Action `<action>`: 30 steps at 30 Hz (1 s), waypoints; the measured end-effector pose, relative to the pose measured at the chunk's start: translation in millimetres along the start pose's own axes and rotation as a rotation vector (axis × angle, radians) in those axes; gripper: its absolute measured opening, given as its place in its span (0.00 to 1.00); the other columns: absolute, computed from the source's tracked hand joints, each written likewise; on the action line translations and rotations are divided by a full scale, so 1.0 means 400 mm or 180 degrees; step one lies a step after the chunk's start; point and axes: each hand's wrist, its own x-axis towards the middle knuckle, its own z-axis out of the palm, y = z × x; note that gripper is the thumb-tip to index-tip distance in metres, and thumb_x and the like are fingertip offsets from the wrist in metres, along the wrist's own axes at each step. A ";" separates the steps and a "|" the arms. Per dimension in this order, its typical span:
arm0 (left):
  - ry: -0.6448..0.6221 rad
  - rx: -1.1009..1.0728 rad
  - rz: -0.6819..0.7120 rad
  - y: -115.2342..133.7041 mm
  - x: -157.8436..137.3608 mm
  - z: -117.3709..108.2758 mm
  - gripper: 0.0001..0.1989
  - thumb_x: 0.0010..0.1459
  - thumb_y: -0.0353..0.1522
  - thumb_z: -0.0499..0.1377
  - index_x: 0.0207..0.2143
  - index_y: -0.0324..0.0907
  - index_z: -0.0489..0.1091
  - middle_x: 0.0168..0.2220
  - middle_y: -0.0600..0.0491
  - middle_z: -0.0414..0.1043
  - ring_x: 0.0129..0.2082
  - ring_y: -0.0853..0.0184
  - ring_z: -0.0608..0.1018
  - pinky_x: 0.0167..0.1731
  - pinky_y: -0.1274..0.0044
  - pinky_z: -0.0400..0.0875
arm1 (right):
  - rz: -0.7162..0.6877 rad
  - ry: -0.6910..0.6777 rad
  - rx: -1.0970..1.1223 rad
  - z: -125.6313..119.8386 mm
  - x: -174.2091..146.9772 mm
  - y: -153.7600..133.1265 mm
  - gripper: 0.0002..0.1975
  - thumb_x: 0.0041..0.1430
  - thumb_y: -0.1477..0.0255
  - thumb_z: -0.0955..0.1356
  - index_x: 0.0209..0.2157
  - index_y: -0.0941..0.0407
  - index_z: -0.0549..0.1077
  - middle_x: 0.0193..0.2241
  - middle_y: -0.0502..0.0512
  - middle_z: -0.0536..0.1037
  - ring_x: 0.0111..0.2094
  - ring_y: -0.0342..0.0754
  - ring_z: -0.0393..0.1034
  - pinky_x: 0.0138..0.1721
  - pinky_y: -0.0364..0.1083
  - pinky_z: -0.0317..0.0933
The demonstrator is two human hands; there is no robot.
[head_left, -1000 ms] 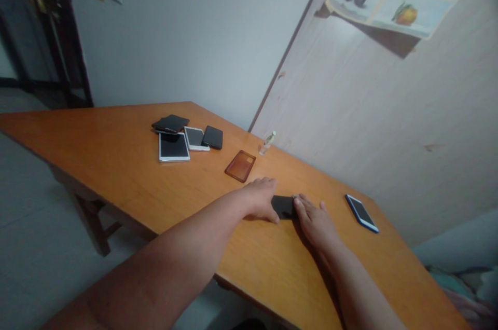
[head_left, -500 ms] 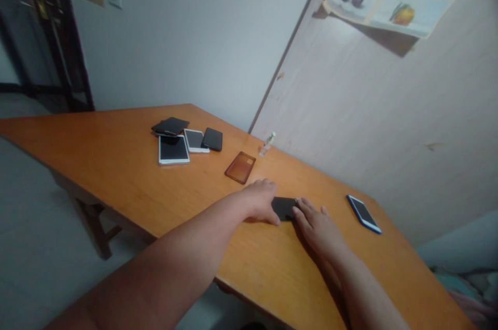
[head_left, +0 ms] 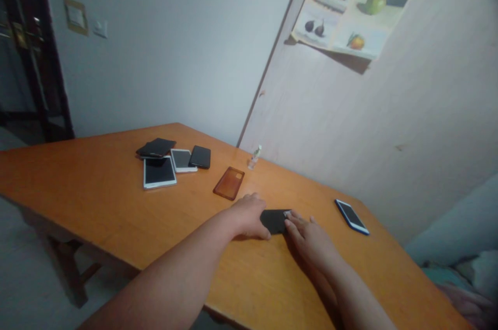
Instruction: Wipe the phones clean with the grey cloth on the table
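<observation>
Both arms (head_left: 187, 267) extend forward, left fingers (head_left: 253, 199) curved, right fingers (head_left: 299, 221) straighter.

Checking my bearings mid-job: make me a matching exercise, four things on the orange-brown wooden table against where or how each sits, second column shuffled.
Column one
1. Translucent brown phone case
2. White-fronted rectangular phone with blue edge
3. Small clear bottle with pale cap
4. Flat black rectangular object

Column two
A. Standing upright
B. Touched by the left hand and the right hand
C. Lying flat just beyond the left hand
D. Lying off to the right of the right hand

Pairs: 1-C, 2-D, 3-A, 4-B
</observation>
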 end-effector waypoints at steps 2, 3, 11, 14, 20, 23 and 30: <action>0.0007 0.0046 0.0027 0.001 -0.004 -0.002 0.28 0.40 0.50 0.66 0.40 0.43 0.74 0.42 0.46 0.70 0.43 0.53 0.75 0.41 0.69 0.72 | -0.0387 -0.0116 0.0265 -0.007 -0.016 -0.045 0.26 0.70 0.59 0.55 0.58 0.55 0.72 0.62 0.59 0.67 0.66 0.52 0.55 0.67 0.58 0.44; 0.0035 0.0075 0.0045 0.000 -0.006 -0.003 0.26 0.41 0.49 0.65 0.39 0.43 0.74 0.42 0.46 0.70 0.42 0.53 0.75 0.41 0.69 0.72 | -0.0580 -0.0178 0.0396 -0.012 -0.024 -0.069 0.26 0.71 0.59 0.54 0.57 0.53 0.73 0.61 0.57 0.68 0.66 0.52 0.56 0.67 0.58 0.44; 0.0286 0.0140 -0.0019 -0.016 0.000 0.020 0.25 0.40 0.51 0.65 0.38 0.45 0.75 0.41 0.47 0.70 0.45 0.52 0.74 0.40 0.71 0.70 | -0.0659 -0.0009 0.0660 -0.022 -0.033 -0.108 0.24 0.72 0.63 0.53 0.51 0.52 0.76 0.58 0.56 0.72 0.64 0.53 0.59 0.66 0.59 0.42; 0.0358 0.0154 -0.0133 -0.018 0.007 0.032 0.21 0.41 0.47 0.65 0.35 0.45 0.75 0.40 0.48 0.71 0.42 0.54 0.75 0.37 0.72 0.69 | -0.0645 0.0143 0.0443 -0.016 -0.026 -0.112 0.24 0.71 0.64 0.54 0.49 0.54 0.77 0.57 0.59 0.74 0.62 0.55 0.63 0.65 0.58 0.46; 0.0359 0.0227 -0.0117 -0.012 0.015 0.033 0.16 0.41 0.45 0.64 0.30 0.45 0.74 0.35 0.51 0.72 0.36 0.57 0.76 0.32 0.73 0.68 | -0.0486 0.0268 0.0056 -0.027 -0.047 -0.149 0.24 0.69 0.62 0.55 0.48 0.55 0.78 0.53 0.61 0.76 0.50 0.56 0.74 0.53 0.52 0.63; 0.0207 0.0253 -0.0191 -0.005 0.010 0.031 0.17 0.39 0.45 0.65 0.30 0.45 0.74 0.34 0.52 0.73 0.34 0.58 0.77 0.28 0.74 0.66 | -0.0487 0.0353 0.0134 -0.022 -0.083 -0.160 0.24 0.69 0.63 0.55 0.50 0.55 0.77 0.57 0.62 0.73 0.54 0.58 0.71 0.56 0.55 0.61; 0.0197 0.0391 -0.0163 0.042 -0.082 0.029 0.19 0.38 0.48 0.66 0.30 0.46 0.75 0.33 0.52 0.73 0.35 0.56 0.77 0.30 0.72 0.67 | -0.0371 0.0522 0.0498 0.033 -0.194 -0.177 0.23 0.71 0.63 0.55 0.56 0.53 0.72 0.62 0.60 0.68 0.64 0.56 0.58 0.65 0.58 0.47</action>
